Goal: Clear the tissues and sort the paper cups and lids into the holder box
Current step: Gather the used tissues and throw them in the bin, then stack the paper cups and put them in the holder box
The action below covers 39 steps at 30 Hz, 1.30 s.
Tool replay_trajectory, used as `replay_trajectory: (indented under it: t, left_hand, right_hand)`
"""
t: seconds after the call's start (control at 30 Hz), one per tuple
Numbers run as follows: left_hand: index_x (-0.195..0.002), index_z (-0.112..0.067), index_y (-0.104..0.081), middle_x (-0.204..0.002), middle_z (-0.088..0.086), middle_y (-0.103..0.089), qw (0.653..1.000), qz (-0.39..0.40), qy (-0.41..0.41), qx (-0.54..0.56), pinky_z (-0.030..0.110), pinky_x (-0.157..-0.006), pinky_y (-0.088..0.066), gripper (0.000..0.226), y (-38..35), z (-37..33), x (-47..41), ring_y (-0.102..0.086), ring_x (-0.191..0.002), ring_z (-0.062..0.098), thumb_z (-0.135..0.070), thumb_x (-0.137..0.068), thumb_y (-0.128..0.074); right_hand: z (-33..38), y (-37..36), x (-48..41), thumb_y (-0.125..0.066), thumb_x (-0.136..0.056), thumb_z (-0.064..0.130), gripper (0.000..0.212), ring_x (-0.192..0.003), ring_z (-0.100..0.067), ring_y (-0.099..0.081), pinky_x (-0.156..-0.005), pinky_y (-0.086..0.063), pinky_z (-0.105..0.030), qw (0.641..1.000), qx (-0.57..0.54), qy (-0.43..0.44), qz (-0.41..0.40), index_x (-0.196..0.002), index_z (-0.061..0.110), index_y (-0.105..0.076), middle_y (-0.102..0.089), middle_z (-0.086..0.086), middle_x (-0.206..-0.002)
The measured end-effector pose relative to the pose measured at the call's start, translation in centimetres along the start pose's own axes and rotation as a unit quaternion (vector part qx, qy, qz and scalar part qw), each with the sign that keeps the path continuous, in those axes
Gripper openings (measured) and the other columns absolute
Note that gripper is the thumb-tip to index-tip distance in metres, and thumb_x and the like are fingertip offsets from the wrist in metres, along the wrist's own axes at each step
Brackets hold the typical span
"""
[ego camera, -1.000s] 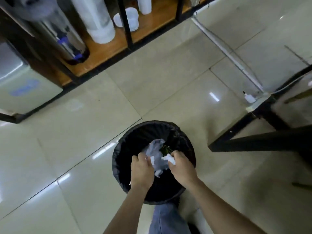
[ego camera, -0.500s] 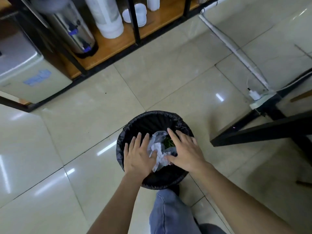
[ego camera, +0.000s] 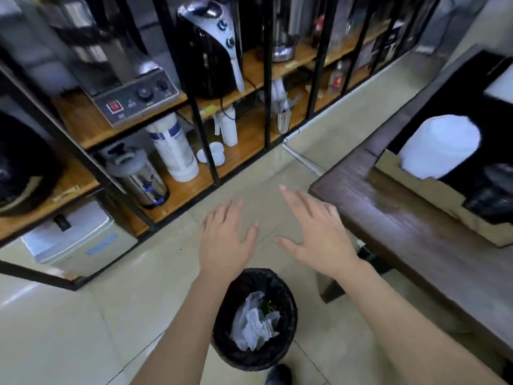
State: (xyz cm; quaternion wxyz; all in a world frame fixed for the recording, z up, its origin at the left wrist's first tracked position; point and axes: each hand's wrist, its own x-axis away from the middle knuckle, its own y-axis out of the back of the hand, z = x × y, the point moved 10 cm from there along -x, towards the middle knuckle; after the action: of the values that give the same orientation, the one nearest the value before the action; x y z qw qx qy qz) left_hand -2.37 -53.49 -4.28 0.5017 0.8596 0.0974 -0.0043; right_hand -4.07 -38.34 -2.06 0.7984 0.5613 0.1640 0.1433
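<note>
1. While both palms face down at mid-frame, the left hand [ego camera: 224, 240] and right hand [ego camera: 316, 234] have their fingers spread wide and grip nothing.
2. Below the hands, the crumpled white tissues [ego camera: 256, 327] lie on a clear plastic bag inside the black-lined trash bin [ego camera: 222, 323] at lower centre.
3. At the right edge, a stack of white paper cups [ego camera: 440, 147] lies in a cardboard holder box [ego camera: 433, 187] on the dark wooden table [ego camera: 402, 232].
4. Across the upper frame, a black-framed shelf [ego camera: 194, 107] holds blurred appliances.
</note>
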Motion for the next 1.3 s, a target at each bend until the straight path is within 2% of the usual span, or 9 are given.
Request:
replay_trajectory:
  t: [0.13,0.23,0.33,0.5,0.6,0.7,0.87,1.13,1.3]
  left_hand:
    - [-0.136,-0.018,-0.046,-0.14,0.006,-0.05,0.997,-0.018,-0.076,0.014,0.039,-0.108,-0.03,0.065,4.0,-6.6,-2.9,-0.043,-0.13,0.024,-0.053,-0.083,-0.034]
    - [-0.136,-0.018,-0.046,-0.138,0.004,-0.052,0.991,-0.019,-0.126,0.038,0.036,-0.107,-0.029,0.056,5.6,-11.8,-4.0,-0.043,-0.129,0.022,-0.045,-0.087,-0.045]
    - [-0.137,-0.02,-0.045,-0.141,0.002,-0.05,0.982,-0.007,-0.18,0.052,0.033,-0.109,-0.024,0.055,6.1,-17.4,-4.1,-0.039,-0.133,0.021,-0.043,-0.087,-0.048]
    - [-0.136,-0.021,-0.046,-0.137,0.003,-0.054,0.961,0.009,-0.262,0.089,0.047,-0.107,-0.036,0.058,4.2,-26.5,-3.4,-0.045,-0.13,0.022,-0.051,-0.086,-0.042]
    - [-0.138,-0.022,-0.044,-0.14,0.001,-0.051,0.947,0.039,-0.302,0.104,0.046,-0.109,-0.035,0.061,1.6,-32.3,-2.2,-0.043,-0.132,0.021,-0.052,-0.084,-0.041]
    - [-0.139,-0.023,-0.041,-0.143,-0.001,-0.048,0.928,0.071,-0.352,0.102,0.043,-0.109,-0.036,0.06,-1.5,-38.5,-0.3,-0.04,-0.134,0.019,-0.052,-0.087,-0.041]
    - [-0.145,-0.029,-0.029,-0.152,-0.007,-0.034,0.909,0.135,-0.381,0.1,0.037,-0.118,-0.021,0.058,-6.7,-45.9,2.0,-0.025,-0.142,0.013,-0.047,-0.092,-0.044]
    - [-0.141,-0.023,-0.038,-0.145,-0.005,-0.044,0.9,0.162,-0.386,0.123,0.035,-0.114,-0.029,0.057,-13.7,-56.5,2.3,-0.036,-0.134,0.014,-0.043,-0.089,-0.052]
    - [-0.14,-0.022,-0.039,-0.142,-0.005,-0.047,0.899,0.169,-0.385,0.122,0.032,-0.109,-0.033,0.057,-16.2,-59.8,1.7,-0.041,-0.131,0.015,-0.04,-0.088,-0.055]
  right_hand:
    - [-1.5,7.9,-0.5,-0.052,-0.076,0.059,0.086,-0.125,-0.031,-0.048,-0.102,-0.036,-0.041,0.995,0.034,-0.046,-0.078,-0.147,0.025,-0.02,-0.047,-0.011,-0.142]
    - [-3.4,12.7,0.7,-0.053,-0.075,0.06,0.086,-0.125,-0.03,-0.048,-0.101,-0.037,-0.042,0.988,0.039,-0.08,-0.126,-0.147,0.027,-0.018,-0.047,-0.009,-0.142]
    - [-6.0,16.7,3.0,-0.043,-0.076,0.066,0.085,-0.128,-0.03,-0.047,-0.103,-0.036,-0.044,0.978,0.045,-0.121,-0.163,-0.147,0.029,-0.018,-0.045,-0.01,-0.144]
    - [-11.5,22.2,8.5,-0.039,-0.075,0.067,0.083,-0.128,-0.027,-0.046,-0.102,-0.034,-0.04,0.954,0.062,-0.199,-0.214,-0.146,0.028,-0.021,-0.046,-0.009,-0.143]
    - [-15.8,24.7,12.7,-0.038,-0.076,0.067,0.083,-0.134,-0.024,-0.04,-0.104,-0.03,-0.039,0.941,0.072,-0.244,-0.224,-0.147,0.03,-0.015,-0.041,-0.007,-0.147]
    - [-20.8,26.6,17.3,-0.039,-0.076,0.067,0.083,-0.127,-0.029,-0.048,-0.098,-0.038,-0.045,0.92,0.08,-0.298,-0.241,-0.147,0.027,-0.02,-0.046,-0.008,-0.144]
    - [-28.2,28.0,22.6,-0.037,-0.074,0.069,0.084,-0.129,-0.027,-0.045,-0.099,-0.037,-0.047,0.899,0.079,-0.355,-0.245,-0.146,0.03,-0.019,-0.044,-0.007,-0.144]
    - [-39.0,30.5,26.8,-0.035,-0.07,0.067,0.088,-0.128,-0.024,-0.043,-0.095,-0.036,-0.039,0.885,0.064,-0.387,-0.251,-0.147,0.027,-0.019,-0.044,-0.003,-0.14]
    - [-43.9,30.5,26.1,-0.06,-0.082,0.047,0.083,-0.13,-0.022,-0.037,-0.099,-0.035,-0.039,0.891,0.024,-0.385,-0.24,-0.148,0.027,-0.014,-0.039,-0.003,-0.143]
